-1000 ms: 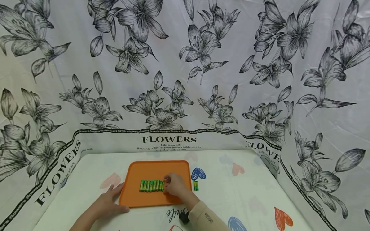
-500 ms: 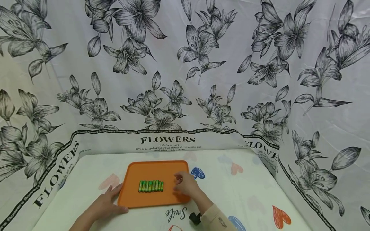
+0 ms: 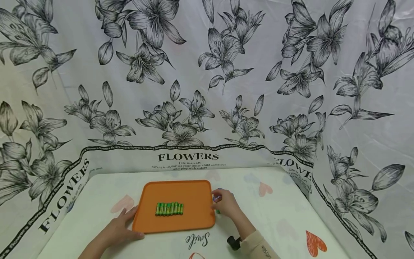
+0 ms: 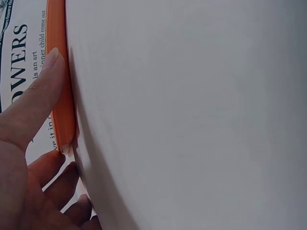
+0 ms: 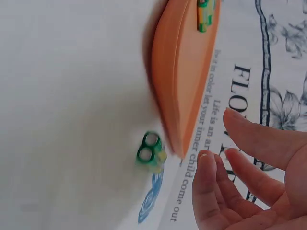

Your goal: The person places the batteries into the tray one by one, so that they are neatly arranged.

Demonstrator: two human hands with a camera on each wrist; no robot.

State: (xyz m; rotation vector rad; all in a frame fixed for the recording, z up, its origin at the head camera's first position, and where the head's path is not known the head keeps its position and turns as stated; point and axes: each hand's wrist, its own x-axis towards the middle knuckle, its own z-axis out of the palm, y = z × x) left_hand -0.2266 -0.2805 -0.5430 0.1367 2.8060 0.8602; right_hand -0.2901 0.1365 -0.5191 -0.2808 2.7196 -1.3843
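A row of several green batteries (image 3: 169, 209) lies side by side on the orange tray (image 3: 194, 194). My left hand (image 3: 118, 228) holds the tray's near left corner; in the left wrist view the thumb lies along its orange wall (image 4: 62, 110) with the other fingertips around the corner. Just off the tray's right edge is my right hand (image 3: 228, 204), its fingers loosely bent and nothing between them. Below it, two batteries (image 5: 149, 147) rest together on the tablecloth, end faces toward the right wrist camera; the hand mostly covers them in the head view.
The white tablecloth (image 3: 278, 201) has printed hearts and the word Smile. A floral curtain (image 3: 239, 118) stands behind and at both sides. A small black device (image 3: 233, 243) is at the right wrist, by the beige sleeve (image 3: 258, 246).
My right hand has moved right from the end of the battery row, its fingers loosening, to over the two batteries beside the tray. The left hand stays at the corner.
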